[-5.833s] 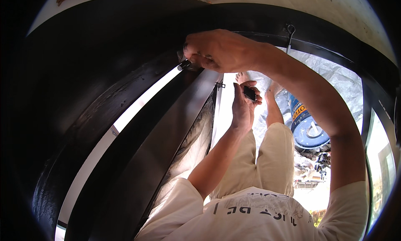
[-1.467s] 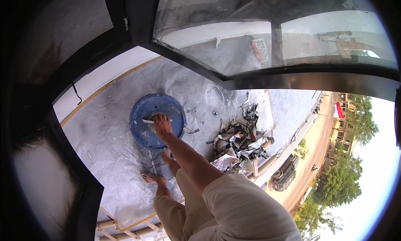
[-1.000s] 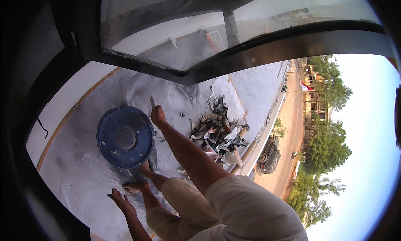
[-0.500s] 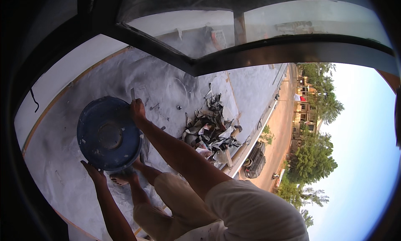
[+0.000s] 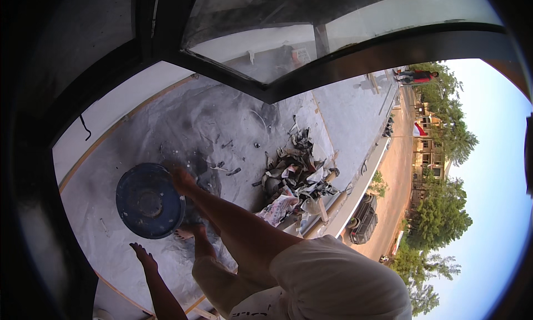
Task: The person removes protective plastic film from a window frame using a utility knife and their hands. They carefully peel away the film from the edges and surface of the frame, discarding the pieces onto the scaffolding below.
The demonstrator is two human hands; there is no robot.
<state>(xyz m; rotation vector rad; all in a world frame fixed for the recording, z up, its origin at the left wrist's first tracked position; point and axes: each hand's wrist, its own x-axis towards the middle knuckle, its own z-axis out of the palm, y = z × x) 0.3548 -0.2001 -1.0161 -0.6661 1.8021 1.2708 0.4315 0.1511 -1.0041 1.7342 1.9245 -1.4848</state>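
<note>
we reach our right hand [image 5: 182,180] to the rim of the blue round lid [image 5: 150,200] on the grey sheet [image 5: 222,120], grip unclear; left hand [image 5: 143,255] spread open just below it

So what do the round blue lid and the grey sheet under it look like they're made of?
The round blue lid looks like moulded plastic or painted metal: matt, with concentric ridges and a raised hub; I can't tell which. The right hand is at its rim. The grey sheet looks like a thin plastic or woven tarpaulin: wrinkled, creased and smudged dark.
</note>
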